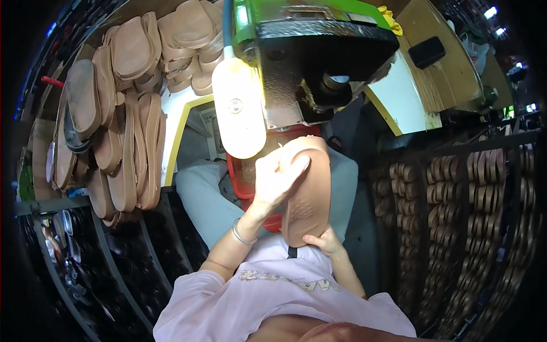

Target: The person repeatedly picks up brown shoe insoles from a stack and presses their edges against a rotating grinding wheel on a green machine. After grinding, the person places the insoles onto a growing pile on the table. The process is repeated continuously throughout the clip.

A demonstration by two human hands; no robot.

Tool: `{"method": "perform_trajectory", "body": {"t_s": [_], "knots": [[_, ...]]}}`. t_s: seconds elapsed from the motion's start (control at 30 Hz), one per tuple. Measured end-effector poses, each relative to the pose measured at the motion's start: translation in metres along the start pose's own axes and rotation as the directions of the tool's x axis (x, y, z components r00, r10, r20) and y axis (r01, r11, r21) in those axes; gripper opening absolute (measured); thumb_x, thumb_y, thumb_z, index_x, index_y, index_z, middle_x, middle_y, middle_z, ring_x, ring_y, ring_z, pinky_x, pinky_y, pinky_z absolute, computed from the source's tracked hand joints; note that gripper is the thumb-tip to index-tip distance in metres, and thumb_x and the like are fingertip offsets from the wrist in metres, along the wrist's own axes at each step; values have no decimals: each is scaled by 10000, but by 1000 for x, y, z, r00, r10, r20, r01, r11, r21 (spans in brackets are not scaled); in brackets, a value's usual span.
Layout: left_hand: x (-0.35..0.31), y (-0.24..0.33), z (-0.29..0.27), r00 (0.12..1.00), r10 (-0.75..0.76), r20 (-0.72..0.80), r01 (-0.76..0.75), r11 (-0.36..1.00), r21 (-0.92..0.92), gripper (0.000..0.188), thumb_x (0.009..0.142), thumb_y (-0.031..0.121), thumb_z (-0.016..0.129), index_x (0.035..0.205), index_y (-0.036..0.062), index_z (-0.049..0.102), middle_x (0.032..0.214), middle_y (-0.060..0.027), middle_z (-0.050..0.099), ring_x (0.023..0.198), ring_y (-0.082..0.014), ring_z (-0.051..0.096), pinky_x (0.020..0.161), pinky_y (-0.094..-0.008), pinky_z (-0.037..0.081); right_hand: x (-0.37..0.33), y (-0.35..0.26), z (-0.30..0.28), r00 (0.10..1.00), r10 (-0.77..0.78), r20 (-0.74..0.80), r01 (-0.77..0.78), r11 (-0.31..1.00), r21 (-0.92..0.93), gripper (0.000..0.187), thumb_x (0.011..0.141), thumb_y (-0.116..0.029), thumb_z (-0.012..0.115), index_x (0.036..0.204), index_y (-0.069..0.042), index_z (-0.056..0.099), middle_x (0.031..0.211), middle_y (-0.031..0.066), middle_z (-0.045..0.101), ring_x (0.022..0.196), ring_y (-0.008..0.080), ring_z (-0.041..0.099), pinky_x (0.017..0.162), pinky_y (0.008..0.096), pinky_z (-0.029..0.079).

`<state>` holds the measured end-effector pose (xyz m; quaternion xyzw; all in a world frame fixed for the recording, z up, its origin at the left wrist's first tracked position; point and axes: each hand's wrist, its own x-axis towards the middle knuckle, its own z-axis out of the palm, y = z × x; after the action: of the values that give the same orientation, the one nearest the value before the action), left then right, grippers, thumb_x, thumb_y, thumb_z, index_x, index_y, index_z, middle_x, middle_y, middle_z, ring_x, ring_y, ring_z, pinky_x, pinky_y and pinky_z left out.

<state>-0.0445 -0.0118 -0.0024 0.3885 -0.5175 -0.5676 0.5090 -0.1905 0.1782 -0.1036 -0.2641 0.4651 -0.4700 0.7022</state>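
Note:
A tan shoe sole is held lengthwise in front of my body, its rounded far end just under the machine and its near end by my shirt. My left hand grips its left edge near the far end, the thumb lying across the upper face. At the near end my right hand is closed on the right corner, thumb on top and the other fingers out of sight beneath. A patch of small raised dots marks the sole's face between the two hands.
Ahead stands a green and black machine with a bright lamp on its left. Stacked tan soles fill the left table. A red bin sits between my knees. Racks of soles stand right; a cardboard box lies far right.

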Motion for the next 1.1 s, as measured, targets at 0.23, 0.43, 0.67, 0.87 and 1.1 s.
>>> {"method": "perform_trajectory", "body": {"t_s": [0.23,0.43,0.67,0.87,1.1], "knots": [[19,11,-11,995,-87,38,81,987,139,243,819,78,672,1029,-44,669,908,-37,672,775,-69,572,691,-224,471,-11,-19,32,997,-63,34,63,998,-7,310,810,-59,714,1095,13,617,1044,78,664,939,147,618,830,290,501],[14,3,-19,998,-9,-55,3,995,-101,137,801,47,673,897,-51,670,773,-15,643,686,-64,545,645,-212,457,-37,-29,30,999,-23,-44,14,979,-205,250,810,-59,694,1037,34,645,1011,96,685,878,149,643,777,283,511],[-3,-13,-36,992,-100,-75,75,957,-278,167,818,28,680,966,-48,671,894,-92,691,778,-150,650,726,-272,520,-55,-43,21,959,-161,-233,124,978,-165,274,802,-83,668,1025,70,625,981,111,674,869,151,630,759,286,503],[-6,-9,-35,996,-73,-53,62,981,-182,177,815,30,680,969,-56,668,899,-114,695,790,-160,661,733,-281,526,-49,-72,-5,827,-398,-396,319,913,-253,400,771,-164,672,1069,87,583,1020,114,644,915,161,601,817,295,474],[-2,2,-26,999,-45,3,45,992,-116,165,818,22,635,964,-55,631,771,-20,607,704,-69,530,658,-211,424,0,-147,-50,710,-534,-459,487,843,-227,479,793,-96,620,1210,59,442,1152,139,552,1070,210,548,959,332,428]]}}
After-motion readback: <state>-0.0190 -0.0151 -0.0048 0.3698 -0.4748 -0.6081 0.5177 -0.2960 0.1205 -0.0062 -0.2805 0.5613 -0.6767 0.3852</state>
